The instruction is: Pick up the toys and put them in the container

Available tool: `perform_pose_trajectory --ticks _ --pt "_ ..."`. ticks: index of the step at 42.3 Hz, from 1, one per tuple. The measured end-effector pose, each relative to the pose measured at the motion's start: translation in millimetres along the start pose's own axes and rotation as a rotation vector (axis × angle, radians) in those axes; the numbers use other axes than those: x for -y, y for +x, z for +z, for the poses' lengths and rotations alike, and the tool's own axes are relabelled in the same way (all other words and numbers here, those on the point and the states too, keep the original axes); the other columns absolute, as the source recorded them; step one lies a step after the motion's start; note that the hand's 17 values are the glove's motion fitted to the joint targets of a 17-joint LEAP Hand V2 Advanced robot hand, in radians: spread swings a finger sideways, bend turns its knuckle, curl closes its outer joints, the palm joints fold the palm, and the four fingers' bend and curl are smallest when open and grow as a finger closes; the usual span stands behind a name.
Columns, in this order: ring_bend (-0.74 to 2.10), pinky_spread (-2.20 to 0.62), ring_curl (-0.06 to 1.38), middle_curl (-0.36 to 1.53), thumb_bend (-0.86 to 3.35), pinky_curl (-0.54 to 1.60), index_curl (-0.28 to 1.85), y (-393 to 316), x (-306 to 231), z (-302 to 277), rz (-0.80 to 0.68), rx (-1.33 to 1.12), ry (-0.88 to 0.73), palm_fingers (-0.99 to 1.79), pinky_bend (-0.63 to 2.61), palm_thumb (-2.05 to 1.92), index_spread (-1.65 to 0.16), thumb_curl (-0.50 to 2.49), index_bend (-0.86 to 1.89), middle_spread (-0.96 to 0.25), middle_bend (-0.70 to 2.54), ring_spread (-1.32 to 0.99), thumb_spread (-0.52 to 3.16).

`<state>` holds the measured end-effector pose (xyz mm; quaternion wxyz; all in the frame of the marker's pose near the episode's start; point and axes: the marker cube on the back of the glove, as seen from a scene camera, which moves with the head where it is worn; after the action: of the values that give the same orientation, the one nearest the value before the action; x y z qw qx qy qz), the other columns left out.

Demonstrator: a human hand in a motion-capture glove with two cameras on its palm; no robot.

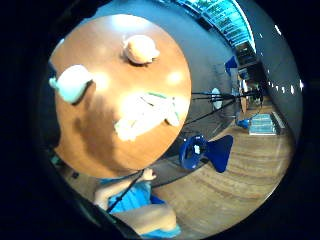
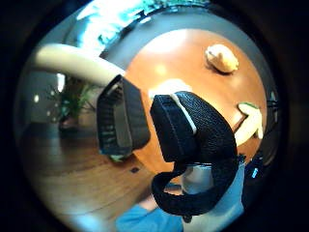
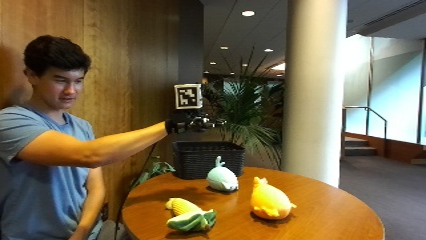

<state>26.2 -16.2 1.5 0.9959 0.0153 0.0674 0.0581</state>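
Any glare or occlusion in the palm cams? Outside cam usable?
Little finger side palm view: ceiling-light glare washes out the plush corn toy on the round wooden table. Thumb side palm view: black glove straps cover the middle; the orange plush toy stays visible. Outside view: even lighting, soft shadows under the toys, gloved right hand raised above the dark woven basket.

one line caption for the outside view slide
Gloved right hand raised above basket; three plush toys on table.

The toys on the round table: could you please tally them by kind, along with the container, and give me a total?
Whale plush toy, pale mint: 1
Fish plush toy, yellow-orange: 1
Corn cob plush toy, yellow with green husk: 1
Black basket, the container: 1
Total: 4 things, 3 toys and 1 container, all on the round wooden table.
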Motion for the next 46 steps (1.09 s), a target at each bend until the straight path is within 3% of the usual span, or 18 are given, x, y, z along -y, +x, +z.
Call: perform_pose_trajectory --ticks 3,13,17,25,28,33,37,39,46 --pt "0.16 -0.07 0.08 0.22 -0.03 0.27 0.21 8.9 7.7 -0.2 -0.040 -0.016 -0.003 -0.11 0.53 -0.04 -0.22 0.08 0.15 0.03 0.17 -0.14 1.35" --pt "0.18 -0.04 0.11 0.24 -0.03 0.31 0.22 25.3 58.2 1.1 0.041 0.023 -0.025 -0.12 0.57 -0.04 -0.24 0.10 0.13 0.02 0.17 -0.13 1.37" --pt "0.18 -0.04 0.13 0.25 -0.03 0.31 0.23 51.5 83.5 9.8 -0.011 -0.107 -0.022 -0.12 0.57 -0.04 -0.24 0.11 0.13 0.01 0.18 -0.13 1.36" --pt "0.19 -0.04 0.15 0.27 -0.03 0.33 0.22 71.6 137.6 32.5 -0.026 -0.084 -0.036 -0.13 0.59 -0.04 -0.25 0.13 0.11 0.00 0.17 -0.13 1.33" --pt "0.18 -0.03 0.16 0.28 -0.03 0.34 0.22 81.5 161.5 48.4 0.067 -0.067 -0.084 -0.13 0.61 -0.04 -0.25 0.14 0.11 -0.01 0.17 -0.12 1.30" --pt "0.18 -0.02 0.17 0.29 -0.03 0.35 0.21 107.2 184.6 86.9 0.011 -0.213 -0.180 -0.12 0.63 -0.03 -0.26 0.15 0.11 -0.02 0.19 -0.12 1.27" --pt "0.18 -0.01 0.18 0.29 -0.03 0.35 0.21 109.0 205.7 111.5 0.160 -0.150 -0.194 -0.14 0.64 -0.03 -0.26 0.16 0.11 -0.03 0.17 -0.11 1.26" --pt "0.18 0.00 0.18 0.28 -0.03 0.36 0.21 115.8 210.8 126.3 0.158 -0.162 -0.229 -0.16 0.67 -0.03 -0.27 0.16 0.12 -0.04 0.13 -0.11 1.25" --pt "0.12 0.05 0.16 0.23 -0.03 0.44 0.20 111.5 222.0 168.7 0.139 -0.028 -0.393 -0.24 1.05 -0.02 -0.27 0.19 0.07 -0.03 0.05 -0.04 1.16"
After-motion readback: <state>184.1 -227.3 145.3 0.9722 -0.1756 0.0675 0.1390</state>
